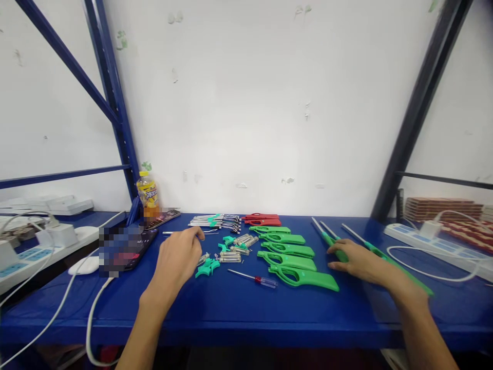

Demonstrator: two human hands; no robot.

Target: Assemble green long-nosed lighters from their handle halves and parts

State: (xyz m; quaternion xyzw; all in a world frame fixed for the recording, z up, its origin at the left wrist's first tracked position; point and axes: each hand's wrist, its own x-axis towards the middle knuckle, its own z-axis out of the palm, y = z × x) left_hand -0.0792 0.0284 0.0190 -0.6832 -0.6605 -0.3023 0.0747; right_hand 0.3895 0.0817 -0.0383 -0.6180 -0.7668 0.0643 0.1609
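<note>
My left hand (pixel 179 253) is over the left part of the blue table, its fingers bent inward and their tips mostly hidden. Behind it a thin metal rod (pixel 167 233) shows. Right of it lie green trigger pieces (pixel 208 267) and several clear lighter fuel tanks (pixel 230 256). My right hand (pixel 358 260) has thumb and index finger apart over the handle of a green long-necked lighter (pixel 340 253), which it partly covers. Another such lighter (pixel 372 247) passes beside and under the wrist. Several green handle shells (pixel 308 278) lie in a column left of this hand.
A screwdriver (pixel 265 281) lies near the front middle. Metal tubes with wires (pixel 215 221) and red handle shells (pixel 262 220) are at the back. Phones (pixel 144 246), a drink bottle (pixel 148 194) and cables stand left; a power strip (pixel 427 244) lies right.
</note>
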